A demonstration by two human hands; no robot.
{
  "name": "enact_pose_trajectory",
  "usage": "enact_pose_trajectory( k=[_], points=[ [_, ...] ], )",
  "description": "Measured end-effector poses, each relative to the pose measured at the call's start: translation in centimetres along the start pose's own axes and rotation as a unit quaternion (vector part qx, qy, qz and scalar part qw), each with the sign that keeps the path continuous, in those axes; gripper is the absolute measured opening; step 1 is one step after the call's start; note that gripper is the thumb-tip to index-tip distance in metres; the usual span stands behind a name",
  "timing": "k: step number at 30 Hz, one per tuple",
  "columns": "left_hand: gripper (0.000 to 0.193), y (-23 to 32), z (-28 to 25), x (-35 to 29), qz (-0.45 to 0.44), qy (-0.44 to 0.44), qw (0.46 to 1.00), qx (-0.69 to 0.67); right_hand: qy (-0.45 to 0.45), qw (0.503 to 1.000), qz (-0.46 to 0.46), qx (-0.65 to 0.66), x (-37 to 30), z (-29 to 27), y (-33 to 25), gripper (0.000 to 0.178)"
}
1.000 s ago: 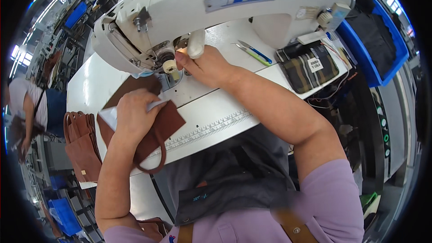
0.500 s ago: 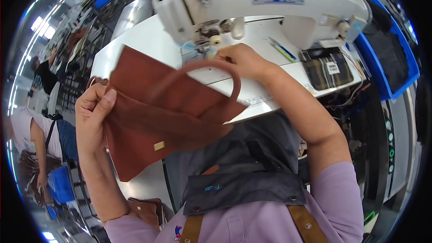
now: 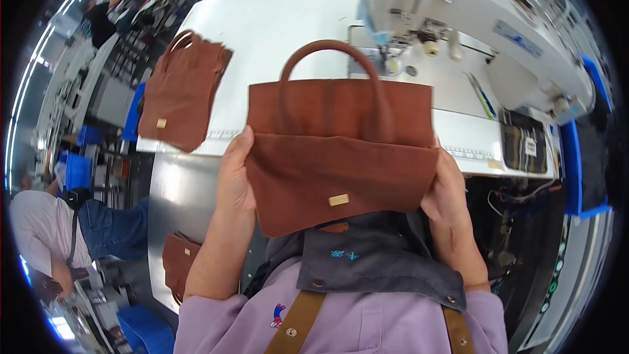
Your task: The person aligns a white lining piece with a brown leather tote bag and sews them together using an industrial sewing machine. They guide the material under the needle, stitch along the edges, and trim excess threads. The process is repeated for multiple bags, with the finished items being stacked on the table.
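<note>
Between both hands I hold a flat reddish-brown bag panel (image 3: pixel 295 177) with an arched handle and a small gold plate near its lower edge. My left hand (image 3: pixel 236 174) grips its left edge, thumb on the front and fingers mostly behind. On its right edge, my right hand (image 3: pixel 447 190) closes in the same way, its fingers partly hidden behind the panel. Beyond the panel stands a white sewing machine (image 3: pixel 511 33) on a white table (image 3: pixel 282 19). A stack of similar brown bag panels (image 3: pixel 183 95) with handles lies at the table's left edge.
Tweezers (image 3: pixel 481 95) and a dark plaid pouch (image 3: pixel 524 144) lie right of the machine's needle area. A blue bin (image 3: pixel 573 177) with dark cloth is at the far right. Another brown piece (image 3: pixel 178 259) rests on a metal surface at lower left. A person (image 3: pixel 49 229) sits at left.
My right hand has left the needle area and now grips the panel's right edge. The panel has swung upright and level in front of me. My view has shifted left, showing the stack.
</note>
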State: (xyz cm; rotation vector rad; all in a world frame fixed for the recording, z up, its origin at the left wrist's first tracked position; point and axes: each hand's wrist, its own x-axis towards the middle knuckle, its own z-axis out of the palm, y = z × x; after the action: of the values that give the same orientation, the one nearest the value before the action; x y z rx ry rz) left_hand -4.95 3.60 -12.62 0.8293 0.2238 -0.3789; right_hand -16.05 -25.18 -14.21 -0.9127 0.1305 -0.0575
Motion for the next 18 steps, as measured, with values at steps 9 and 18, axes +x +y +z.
enact_pose_trajectory(
  k=[9, 18],
  points=[
    [0.035, -1.3, -2.9, 0.8, -0.032, -0.042, 0.996, -0.075, -0.019, 0.998, -0.056, -0.001, -0.8, -3.6, 2.4, 0.033],
    [0.019, -0.6, -2.2, -0.6, 0.069, -0.058, 0.988, 0.126, 0.048, 0.987, -0.099, -0.115, 1.2, -1.8, -0.9, 0.023]
  ],
)
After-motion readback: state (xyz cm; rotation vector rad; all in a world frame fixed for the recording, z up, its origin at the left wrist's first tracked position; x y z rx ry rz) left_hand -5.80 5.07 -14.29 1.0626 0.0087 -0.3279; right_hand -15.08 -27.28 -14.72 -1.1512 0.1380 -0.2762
